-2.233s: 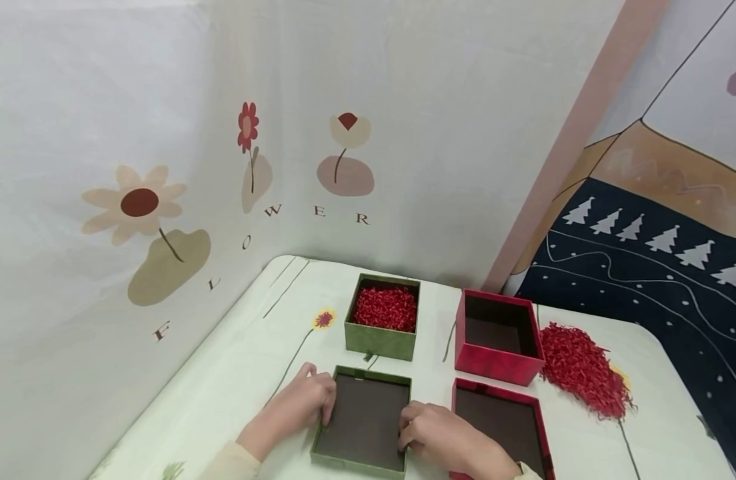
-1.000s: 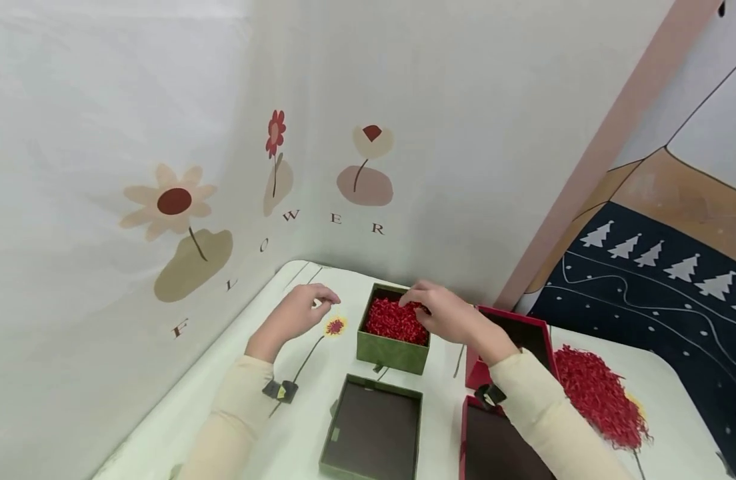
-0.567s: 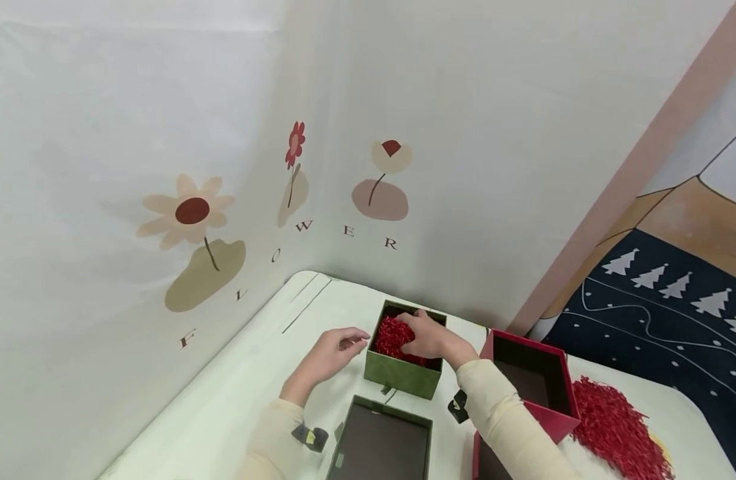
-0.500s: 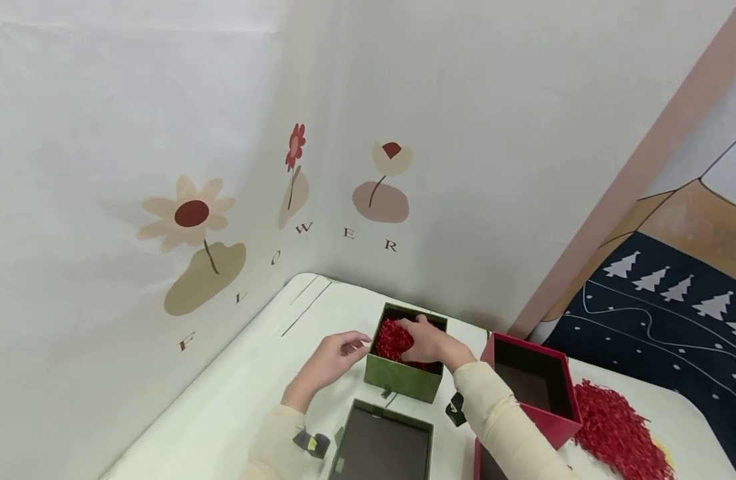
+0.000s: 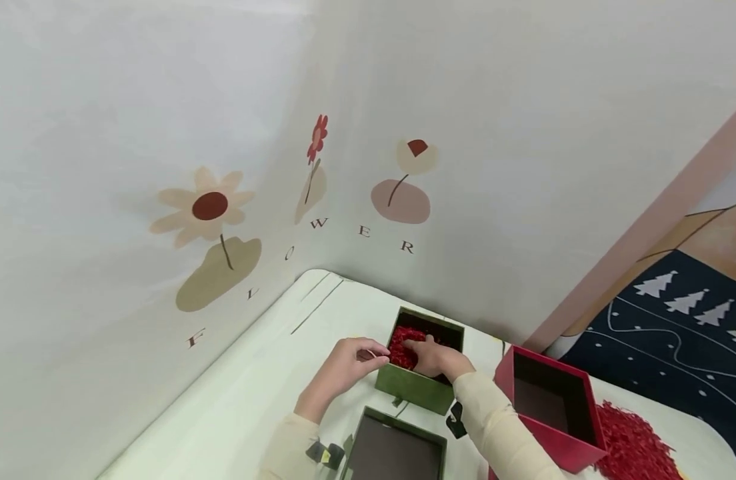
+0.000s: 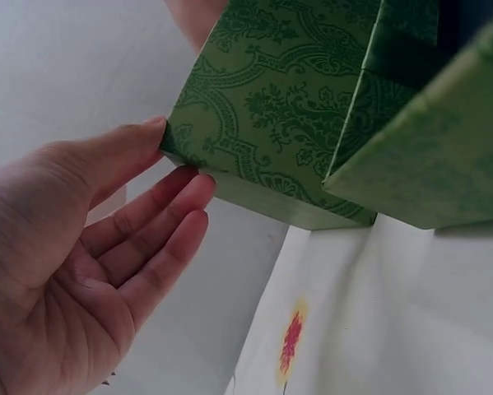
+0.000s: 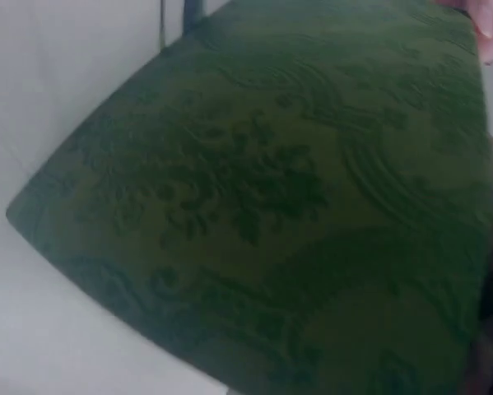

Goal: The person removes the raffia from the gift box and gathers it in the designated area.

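Note:
An open green patterned box (image 5: 415,391) stands on the table, with red shredded paper (image 5: 401,347) heaped towards its left side. My right hand (image 5: 438,359) reaches inside and gathers the paper between thumb and fingers; its lower fingers are hidden. At the box's left rim is my left hand (image 5: 349,365), its fingers extended. In the left wrist view, thumb and fingertips of the left hand (image 6: 81,239) touch a corner of the green box (image 6: 271,107). The green box wall (image 7: 271,206) fills most of the right wrist view and blocks the right hand's fingers.
In front of the green box lies a green lid (image 5: 397,453) with a dark inside. An open red box (image 5: 561,441) stands to the right, beside a loose pile of red shredded paper (image 5: 635,443). A printed curtain (image 5: 494,233) rises behind the table.
Both hands have left the green lid and moved to the green box. The right hand has gone into the shredded paper, which has shifted left and bared the dark interior. The head view has shifted.

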Demonstrator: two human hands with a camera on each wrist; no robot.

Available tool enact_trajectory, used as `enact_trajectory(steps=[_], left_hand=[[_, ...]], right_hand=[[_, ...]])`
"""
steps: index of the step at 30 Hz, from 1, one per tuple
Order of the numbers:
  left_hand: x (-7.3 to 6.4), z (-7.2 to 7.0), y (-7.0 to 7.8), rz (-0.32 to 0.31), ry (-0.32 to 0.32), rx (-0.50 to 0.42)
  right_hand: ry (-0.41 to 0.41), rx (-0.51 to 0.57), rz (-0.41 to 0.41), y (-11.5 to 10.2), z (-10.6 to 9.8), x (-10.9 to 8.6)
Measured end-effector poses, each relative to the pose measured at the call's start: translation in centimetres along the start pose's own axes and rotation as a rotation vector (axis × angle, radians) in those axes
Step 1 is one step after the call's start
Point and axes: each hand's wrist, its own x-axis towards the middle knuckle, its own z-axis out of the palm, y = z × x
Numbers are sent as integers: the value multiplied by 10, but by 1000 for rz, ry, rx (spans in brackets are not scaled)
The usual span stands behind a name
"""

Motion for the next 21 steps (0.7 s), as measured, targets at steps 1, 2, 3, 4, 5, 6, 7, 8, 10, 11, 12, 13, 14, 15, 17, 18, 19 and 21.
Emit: enact_trajectory(steps=[1, 2, 3, 4, 5, 6, 7, 8, 10, 11, 12, 13, 14, 15, 17, 18, 19, 21], left_hand=[[1, 1, 2, -3, -10, -7], [2, 2, 3, -9, -18, -11], [3, 2, 4, -16, -25, -16], [4, 3, 5, -21, -28, -16], [5, 2, 6, -27, -30, -14], [5, 2, 6, -32, -30, -11], [6, 1, 6, -32, -29, -6], [6, 0, 7, -37, -28, -4], [6, -2, 7, -45, -24, -3], [6, -2, 8, -47, -23, -4], [5, -3, 8, -49, -22, -9], [5, -3, 8, -50, -21, -13], [5, -3, 8, -53, -20, -18], [5, -3, 8, -53, -19, -21], [4, -3, 7, -50, -19, -27], [4, -2, 6, -50, -19, -31], [4, -2, 5, -52, -19, -32], [3, -1, 2, -54, -16, -37]], right_hand=[[1, 2, 8, 2, 2, -1], [3, 3, 14, 4, 3, -1], [10, 4, 18, 5, 4, -2], [19, 1, 20, 5, 5, -2], [26, -3, 21, 6, 5, -2], [35, -8, 19, 6, 6, -2], [45, -15, 18, 6, 6, -1], [55, -25, 16, 5, 7, -1], [74, -40, 11, 5, 7, 1], [84, -42, 5, 4, 7, 2], [96, -40, -2, 4, 8, 3], [109, -38, -10, 4, 8, 4], [122, -35, -17, 5, 8, 5], [137, -34, -26, 6, 9, 5], [176, -42, -56, 8, 10, 6], [193, -50, -74, 9, 10, 7], [208, -61, -90, 10, 11, 7], [229, -82, -120, 12, 13, 8]])
